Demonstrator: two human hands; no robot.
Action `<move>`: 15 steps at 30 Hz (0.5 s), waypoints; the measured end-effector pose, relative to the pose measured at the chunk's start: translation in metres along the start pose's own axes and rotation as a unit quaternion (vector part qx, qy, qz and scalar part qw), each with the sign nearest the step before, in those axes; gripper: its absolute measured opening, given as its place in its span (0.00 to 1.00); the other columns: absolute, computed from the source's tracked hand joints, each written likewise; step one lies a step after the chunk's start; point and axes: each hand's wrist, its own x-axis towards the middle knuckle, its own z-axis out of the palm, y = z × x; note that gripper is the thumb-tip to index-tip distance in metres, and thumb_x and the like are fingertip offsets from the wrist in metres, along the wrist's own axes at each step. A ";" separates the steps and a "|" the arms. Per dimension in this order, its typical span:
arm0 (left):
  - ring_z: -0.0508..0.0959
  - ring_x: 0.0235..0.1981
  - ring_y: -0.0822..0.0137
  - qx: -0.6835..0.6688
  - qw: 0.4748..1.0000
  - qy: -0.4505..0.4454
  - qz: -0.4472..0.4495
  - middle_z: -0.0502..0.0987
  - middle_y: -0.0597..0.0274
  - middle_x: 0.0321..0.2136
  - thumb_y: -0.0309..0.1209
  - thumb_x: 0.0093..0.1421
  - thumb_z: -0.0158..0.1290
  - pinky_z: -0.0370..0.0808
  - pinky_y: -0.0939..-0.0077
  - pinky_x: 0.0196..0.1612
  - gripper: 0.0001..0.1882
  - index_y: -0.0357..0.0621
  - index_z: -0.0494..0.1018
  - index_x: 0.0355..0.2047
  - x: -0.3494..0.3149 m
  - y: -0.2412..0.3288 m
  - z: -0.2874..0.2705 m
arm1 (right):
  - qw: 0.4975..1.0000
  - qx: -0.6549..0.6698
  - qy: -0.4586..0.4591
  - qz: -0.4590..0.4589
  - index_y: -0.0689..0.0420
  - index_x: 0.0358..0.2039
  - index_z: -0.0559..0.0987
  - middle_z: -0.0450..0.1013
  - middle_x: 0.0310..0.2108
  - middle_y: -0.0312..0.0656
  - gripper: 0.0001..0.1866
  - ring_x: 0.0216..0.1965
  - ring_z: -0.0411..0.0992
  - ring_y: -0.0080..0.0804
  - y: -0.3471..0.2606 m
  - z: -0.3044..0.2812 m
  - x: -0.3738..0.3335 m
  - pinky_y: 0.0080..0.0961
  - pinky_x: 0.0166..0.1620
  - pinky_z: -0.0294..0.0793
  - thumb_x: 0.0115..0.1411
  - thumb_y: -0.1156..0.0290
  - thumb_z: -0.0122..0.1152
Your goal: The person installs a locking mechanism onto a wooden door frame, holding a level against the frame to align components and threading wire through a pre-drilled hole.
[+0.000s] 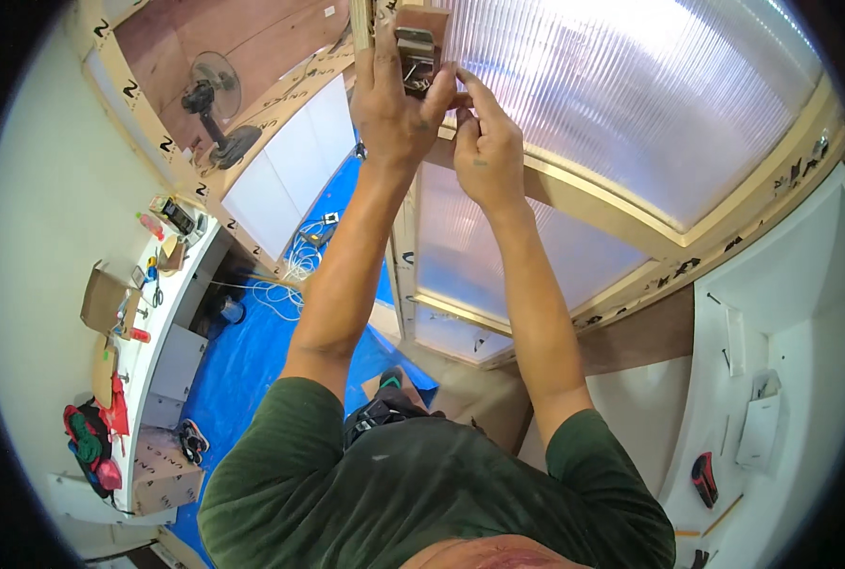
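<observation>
Both my arms reach up to a wooden frame with ribbed translucent panels. My left hand grips a small metal bracket or latch fixed to a wooden block at the top of the frame. My right hand is just beside it, fingertips pinched at the lower edge of the same fitting; whether it holds a small part is hidden. I wear a dark green shirt.
Below lie a blue tarp, a coil of white cable and a white worktop with cardboard, tools and bottles. A black fan stands at upper left. A white counter with a red-black tool is at right.
</observation>
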 end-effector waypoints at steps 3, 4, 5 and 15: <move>0.82 0.35 0.49 -0.005 1.000 -0.008 -0.013 0.78 0.47 0.40 0.38 0.55 0.72 0.81 0.59 0.37 0.42 0.31 0.69 0.66 -0.017 -0.004 -0.003 | 1.000 0.011 0.014 -0.005 0.59 0.66 0.75 0.83 0.44 0.55 0.27 0.46 0.84 0.54 0.001 0.000 0.000 0.45 0.50 0.81 0.66 0.85 0.53; 0.82 0.35 0.49 0.002 1.000 -0.013 -0.015 0.78 0.47 0.40 0.38 0.55 0.72 0.81 0.59 0.37 0.42 0.31 0.69 0.66 -0.022 -0.006 -0.004 | 1.000 0.010 0.012 -0.005 0.59 0.66 0.75 0.83 0.43 0.54 0.27 0.46 0.84 0.54 0.000 0.000 0.000 0.45 0.50 0.81 0.66 0.85 0.53; 0.82 0.35 0.49 0.009 1.000 -0.019 -0.020 0.78 0.47 0.40 0.38 0.55 0.73 0.81 0.59 0.37 0.43 0.31 0.69 0.66 -0.026 -0.006 -0.006 | 1.000 0.009 0.010 -0.003 0.59 0.66 0.75 0.83 0.43 0.54 0.27 0.45 0.83 0.54 -0.002 -0.001 -0.002 0.45 0.50 0.81 0.66 0.85 0.53; 0.82 0.38 0.49 0.015 0.997 -0.054 -0.048 0.78 0.47 0.41 0.37 0.55 0.73 0.81 0.57 0.37 0.42 0.35 0.68 0.67 -0.048 -0.006 -0.018 | 0.999 0.023 -0.007 0.027 0.56 0.67 0.75 0.82 0.41 0.51 0.28 0.42 0.82 0.52 0.006 0.001 -0.003 0.45 0.48 0.80 0.66 0.85 0.52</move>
